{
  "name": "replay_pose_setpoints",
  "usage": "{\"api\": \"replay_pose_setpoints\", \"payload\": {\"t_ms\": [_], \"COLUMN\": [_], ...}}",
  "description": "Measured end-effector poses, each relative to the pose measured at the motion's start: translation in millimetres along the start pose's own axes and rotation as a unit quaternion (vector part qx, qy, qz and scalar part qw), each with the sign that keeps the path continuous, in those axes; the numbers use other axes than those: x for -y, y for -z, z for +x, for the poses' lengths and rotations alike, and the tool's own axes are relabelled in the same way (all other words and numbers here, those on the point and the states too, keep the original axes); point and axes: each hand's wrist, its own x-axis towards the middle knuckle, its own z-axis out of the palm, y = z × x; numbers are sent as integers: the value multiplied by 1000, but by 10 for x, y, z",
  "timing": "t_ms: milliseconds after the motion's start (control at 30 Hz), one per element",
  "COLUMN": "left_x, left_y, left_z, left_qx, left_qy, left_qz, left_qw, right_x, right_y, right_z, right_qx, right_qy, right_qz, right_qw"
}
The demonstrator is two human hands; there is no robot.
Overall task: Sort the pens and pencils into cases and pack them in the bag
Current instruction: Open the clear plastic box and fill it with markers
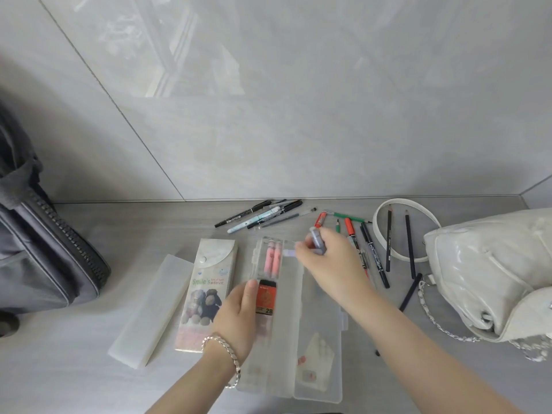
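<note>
Surface: pale grey wood-grain tabletop point(89, 369) against a glossy grey tiled wall point(298, 115)
Open case: clear hinged plastic pencil case point(291, 324) lying open at centre, lid flap to its 3 o'clock side
Case contents: two pink tubes point(273, 258) at the 12 o'clock end of the left tray, an orange-and-black box marked 2B point(265, 297) just below them
Left hand: left hand point(236, 318) rests on the open case's 9 o'clock edge, fingers loosely curled, thumb touching the 2B box; it grips nothing that can be seen; a silver chain bracelet point(224, 354) on the wrist
Right hand: right hand point(325, 258) over the 12 o'clock end of the case, fingers closed round a short grey cylindrical item point(317, 238); its kind cannot be told
Other cases: printed snap-flap case with a bear picture point(206, 294) at 9 o'clock of the open case, a frosted white rectangular case point(152, 309) further to 9 o'clock
Loose pens: a cluster of black and pale blue pens point(260, 216) at 12 o'clock by the wall; red, green and black markers point(352, 234) at 2 o'clock
Pencils: dark pencils point(409, 243) at 3 o'clock, some lying across the white strap
Bags: grey zipped backpack point(44, 249) at 9 o'clock edge; glossy white handbag with a chain point(493, 273) at 3 o'clock
</note>
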Motion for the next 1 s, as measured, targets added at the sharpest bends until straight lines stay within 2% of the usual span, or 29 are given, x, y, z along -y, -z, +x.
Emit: {"api": "replay_pose_setpoints", "payload": {"t_ms": [100, 233, 333, 400, 467, 567, 633, 733, 800, 867, 933, 1000], "left_x": [-30, -25, 4, 7, -2, -2, -21, -23, -40, -69, -92, -111], "left_y": [-55, -74, -71, -63, -61, -62, -69, -83, -67, -49, -2, 59], "left_z": [-54, -104, -109, -95, -101, -120, -131, -120, -129, -98, -16, 81], "left_qx": [25, 47, 45, 42, 47, 58, 52, 50, 50, 17, -49, -96], "left_qy": [-29, -65, -65, -66, -70, -85, -89, -74, -58, -27, 12, 43], "left_qz": [14, 53, 51, 45, 45, 62, 61, 59, 28, -23, -47, -68], "left_qw": [999, 995, 996, 996, 995, 993, 993, 994, 997, 999, 998, 992], "right_x": [47, 13, 64, 63, 51, 78, 76, 55, 52, 42, 10, -11], "right_y": [-139, -163, -40, 45, 79, 21, -36, -87, -86, -68, -53, -68], "right_z": [7, 68, 82, 110, 127, 112, 95, 74, 48, 4, -37, -100], "right_qx": [67, 80, 93, 76, 91, 116, 97, 59, 27, -1, -20, 9], "right_qy": [34, 37, 53, 69, 73, 91, 101, 115, 131, 149, 144, 121], "right_qz": [-10, -65, -52, -92, -128, -114, -130, -213, -211, -157, -103, -61], "right_qw": [997, 994, 993, 990, 985, 982, 982, 968, 968, 976, 984, 991]}}
